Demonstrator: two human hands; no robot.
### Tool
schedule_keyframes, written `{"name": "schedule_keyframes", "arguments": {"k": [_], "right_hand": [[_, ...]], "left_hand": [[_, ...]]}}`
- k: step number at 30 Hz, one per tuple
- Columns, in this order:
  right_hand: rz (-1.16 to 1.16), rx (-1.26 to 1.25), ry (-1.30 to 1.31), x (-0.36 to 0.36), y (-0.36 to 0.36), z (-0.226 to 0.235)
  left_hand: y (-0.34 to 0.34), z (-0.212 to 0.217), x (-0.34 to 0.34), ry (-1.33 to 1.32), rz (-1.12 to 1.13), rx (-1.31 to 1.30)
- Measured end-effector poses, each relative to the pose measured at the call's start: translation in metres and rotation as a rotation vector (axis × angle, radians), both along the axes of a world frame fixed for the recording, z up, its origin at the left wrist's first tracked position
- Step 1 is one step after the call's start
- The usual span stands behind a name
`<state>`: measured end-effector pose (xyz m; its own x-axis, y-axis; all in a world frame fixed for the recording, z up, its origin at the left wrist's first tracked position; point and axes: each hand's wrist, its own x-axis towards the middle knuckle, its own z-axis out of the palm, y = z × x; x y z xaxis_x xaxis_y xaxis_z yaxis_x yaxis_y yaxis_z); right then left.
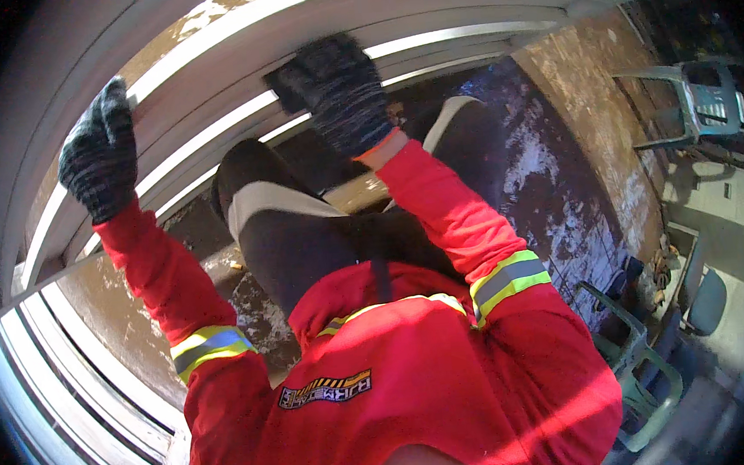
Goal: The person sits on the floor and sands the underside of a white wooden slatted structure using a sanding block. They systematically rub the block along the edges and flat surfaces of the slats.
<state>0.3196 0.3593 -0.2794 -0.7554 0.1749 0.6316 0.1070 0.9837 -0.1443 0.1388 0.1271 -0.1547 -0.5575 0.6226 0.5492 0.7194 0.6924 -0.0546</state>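
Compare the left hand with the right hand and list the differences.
The left hand is at the left of the pale slatted frame; the right hand is farther right. The right hand's glove ends in an orange cuff with bare wrist showing; the left hand's glove meets the red sleeve, no skin visible. Both gloves are dark, mottled knit.

Gloved hands: two, left (100, 155) and right (337, 94). Sleeves (162, 284): two. Reflective bands (512, 284): two, one per sleeve. Badge (326, 390): one. Legs (290, 248): two. Slatted frames (106, 402): two discernible. Chairs (688, 103): two discernible. Slats (221, 96): several, exact number undetermined.
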Motion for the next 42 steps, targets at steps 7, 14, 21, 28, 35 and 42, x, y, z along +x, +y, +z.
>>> {"name": "schedule_keyframes", "arguments": {"k": [7,14,21,28,35,42], "right_hand": [[-0.103,0.133,-0.069,0.083,0.152,0.043],[0.03,-0.058,-0.141,0.003,-0.015,0.021],[-0.098,-0.096,-0.176,0.034,0.043,0.018],[-0.137,0.07,0.05,0.075,0.129,0.022],[-0.062,-0.126,-0.087,-0.005,-0.032,0.013],[-0.165,0.26,-0.223,0.101,0.17,0.046]], "left_hand": [[-0.001,-0.008,-0.001,0.055,0.145,-0.137],[-0.005,-0.012,-0.001,0.156,0.161,-0.081],[-0.006,-0.01,0.0,0.116,0.062,0.018],[0.002,-0.008,0.004,0.152,0.235,-0.096],[0.0,-0.016,-0.001,0.274,0.091,-0.093],[0.009,-0.005,0.01,0.23,0.044,0.014]]}}
